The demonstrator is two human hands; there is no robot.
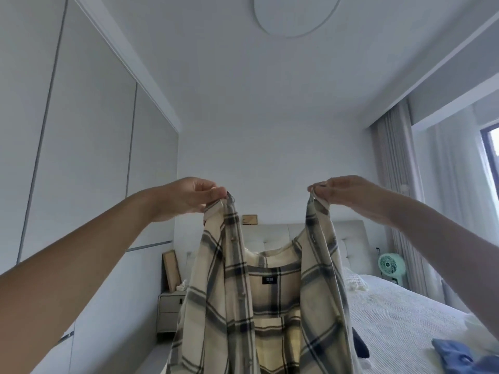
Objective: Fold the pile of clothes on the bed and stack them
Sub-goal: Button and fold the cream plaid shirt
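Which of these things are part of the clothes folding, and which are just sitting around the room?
Part of the job: plaid shirt, pinched by left hand and right hand; blue garment; bed.

Just sitting around: green fan, nightstand, curtains.

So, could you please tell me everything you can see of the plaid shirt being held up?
The plaid shirt is cream with grey and dark checks, in soft woven cloth. It hangs open at the front, with a button strip down one edge and a small dark label inside the neck. The left hand and right hand each pinch a top corner, holding it in the air above the bed.
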